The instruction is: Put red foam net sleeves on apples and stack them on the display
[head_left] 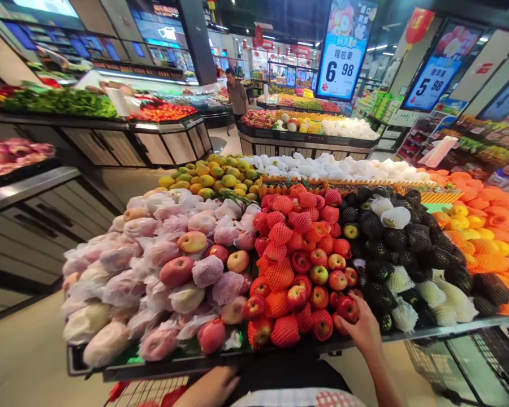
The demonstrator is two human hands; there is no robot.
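Fruit bench point(182, 364), heaped with wrapped and bare stock. Right hand point(366, 330) at its front, fingers closed round one red apple point(348, 308), gripped but not yet clear of the pile; left hand point(214, 387) low, finger state impossible to tell.

Left hand point(214, 386) cut off below

Premises: a supermarket produce section. Observed: fruit point(186, 243) heaped on a display stand point(186, 365), leafy vegetables point(59, 103) on a further counter point(106, 146), hanging price screens point(338, 65) reading 6.98 and 5.98, and stocked shelves point(477, 141) at right.
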